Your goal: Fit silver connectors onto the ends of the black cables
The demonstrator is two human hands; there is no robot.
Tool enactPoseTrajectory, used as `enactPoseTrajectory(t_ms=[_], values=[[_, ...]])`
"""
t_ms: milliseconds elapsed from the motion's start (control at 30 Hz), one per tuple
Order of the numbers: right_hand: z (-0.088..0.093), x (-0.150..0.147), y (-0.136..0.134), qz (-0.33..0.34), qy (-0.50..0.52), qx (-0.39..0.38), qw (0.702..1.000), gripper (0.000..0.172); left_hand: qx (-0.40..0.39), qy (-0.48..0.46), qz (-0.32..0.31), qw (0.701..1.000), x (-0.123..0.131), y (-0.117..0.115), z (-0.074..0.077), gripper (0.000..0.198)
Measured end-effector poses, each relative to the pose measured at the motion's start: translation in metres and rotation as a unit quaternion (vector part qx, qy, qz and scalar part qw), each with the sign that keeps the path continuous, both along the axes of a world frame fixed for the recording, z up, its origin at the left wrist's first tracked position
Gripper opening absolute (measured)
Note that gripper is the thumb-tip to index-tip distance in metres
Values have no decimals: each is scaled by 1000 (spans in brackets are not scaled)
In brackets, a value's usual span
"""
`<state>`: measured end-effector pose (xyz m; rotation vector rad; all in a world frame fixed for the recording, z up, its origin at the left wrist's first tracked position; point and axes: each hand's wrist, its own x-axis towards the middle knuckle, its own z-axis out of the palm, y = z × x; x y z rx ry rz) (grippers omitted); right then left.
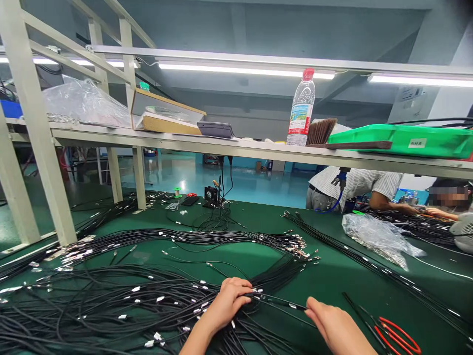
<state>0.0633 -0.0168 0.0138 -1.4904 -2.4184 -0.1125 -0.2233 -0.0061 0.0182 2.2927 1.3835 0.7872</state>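
Note:
My right hand (327, 318) pinches a thin black cable (281, 301) that carries a small white label. The cable runs leftward to my left hand (233, 298), whose fingers are closed around cables at its metal-tipped end. Beneath and left of that hand spreads a large loose pile of black cables (111, 305) with white tags. Just beyond, a long bundle of black cables (207, 238) lies across the green table, its metal ends gathered at the right. Red-handled pliers (397, 335) lie right of my right hand, beside a dark slim tool (356, 310).
A white shelf (221, 144) spans the table, bearing a water bottle (301, 111), a brush (321, 132) and a green tray (406, 138). Its post (48, 148) stands at left. A plastic bag (377, 236) of small parts sits at right. Two people (354, 185) work beyond.

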Motion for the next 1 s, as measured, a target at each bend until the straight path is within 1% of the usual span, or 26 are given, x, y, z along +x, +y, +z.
enactPoseTrajectory(t_ms=[67,133,233,333,433,533,667,733,800,833,933,1000], values=[[-1,2,1,-8,11,-9,1000,20,0,-14,-16,1000,-6,2,1,23],[2,4,0,-11,19,-27,999,20,0,-14,-14,1000,-11,4,0,24],[17,7,-4,-2,40,-56,998,24,9,0,-3,1000,-15,4,-3,19],[36,13,-11,17,62,-73,995,29,30,39,36,998,-14,2,-5,17],[46,20,-14,16,64,-79,995,31,56,58,78,994,-12,1,-8,17],[45,26,-9,10,81,-73,994,33,67,53,97,992,-9,2,-10,18],[44,30,3,-30,65,-79,994,30,82,52,111,989,-7,3,-13,19],[46,30,7,-26,73,-60,995,31,91,50,117,988,-6,3,-14,18],[48,27,8,-23,83,-21,996,32,101,45,128,986,-5,3,-15,18],[48,25,9,-28,72,-11,997,31,105,42,135,984,-4,3,-15,19],[46,17,12,-43,14,-18,999,28,111,37,147,982,-3,2,-14,21],[45,13,16,-55,27,-6,998,27,111,39,144,983,-3,1,-14,20]])
